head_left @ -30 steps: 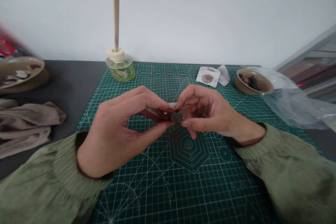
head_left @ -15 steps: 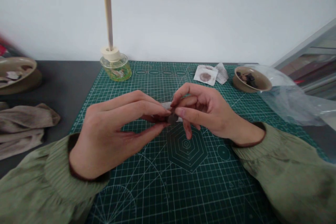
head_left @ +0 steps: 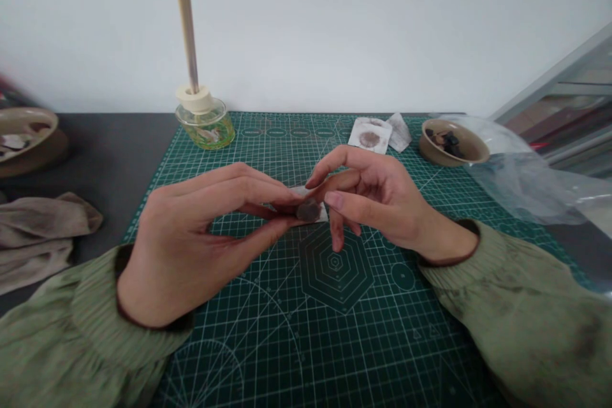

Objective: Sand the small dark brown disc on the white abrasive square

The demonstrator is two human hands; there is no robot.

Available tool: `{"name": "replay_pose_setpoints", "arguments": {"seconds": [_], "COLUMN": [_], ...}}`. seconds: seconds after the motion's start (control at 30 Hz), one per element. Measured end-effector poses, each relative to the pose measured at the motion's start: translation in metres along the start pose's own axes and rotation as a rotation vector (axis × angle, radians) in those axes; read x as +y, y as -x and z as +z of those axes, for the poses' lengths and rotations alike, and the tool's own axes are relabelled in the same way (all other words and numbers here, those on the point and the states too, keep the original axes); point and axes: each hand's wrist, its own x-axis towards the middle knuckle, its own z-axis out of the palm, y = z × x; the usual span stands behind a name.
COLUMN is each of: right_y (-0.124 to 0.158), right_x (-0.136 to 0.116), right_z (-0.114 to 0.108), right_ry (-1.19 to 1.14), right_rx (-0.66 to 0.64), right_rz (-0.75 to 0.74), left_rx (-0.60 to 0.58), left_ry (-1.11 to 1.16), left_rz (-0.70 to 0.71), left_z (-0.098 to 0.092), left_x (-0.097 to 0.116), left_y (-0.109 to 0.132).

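Between the thumb and fingers of my left hand (head_left: pixel 205 236) is a small, dark grey-brown round piece (head_left: pixel 308 210), flat like a disc; its exact kind I cannot make out. Just right of it, my right hand (head_left: pixel 377 204) has its thumb and index finger parted, with nothing visible between them. The index fingertip hovers close above the piece; whether it touches is unclear. Behind and below the piece lies a white paper square (head_left: pixel 322 213) with a brown stain, partly hidden by my fingers. It rests on the green cutting mat (head_left: pixel 268 344).
White packets with a brown round stain (head_left: pixel 370 139) lie at the back, beside a bowl of dark pieces (head_left: pixel 442 156). A clear plastic bag (head_left: pixel 530 185) lies right. Back left stands a reed diffuser (head_left: pixel 205 124). A bowl (head_left: pixel 52 146) and brown cloth (head_left: pixel 48 226) are far left.
My right thumb and index finger have come off the round piece and spread apart. My left hand keeps hold of it, and more of its face shows. The view has shifted slightly.
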Motion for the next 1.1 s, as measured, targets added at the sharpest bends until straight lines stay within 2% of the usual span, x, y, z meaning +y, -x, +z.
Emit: {"name": "replay_pose_setpoints", "arguments": {"seconds": [0.5, 0.9, 1.1], "right_y": [-0.0001, -0.0062, -0.0037], "right_x": [-0.0031, -0.0061, -0.0032], "right_z": [0.0012, 0.0092, 0.0062], "right_ry": [-0.106, 0.001, 0.023], "right_rx": [0.038, 0.076, 0.076], "right_rz": [0.054, 0.074, 0.04], "left_rx": [0.012, -0.011, -0.001], "left_ry": [0.02, -0.006, 0.0], "left_rz": [-0.015, -0.016, -0.016], "left_z": [0.0018, -0.0028, -0.0014], "left_x": [-0.0029, 0.0023, 0.0005], "left_y": [0.0019, -0.0018, -0.0027]}}
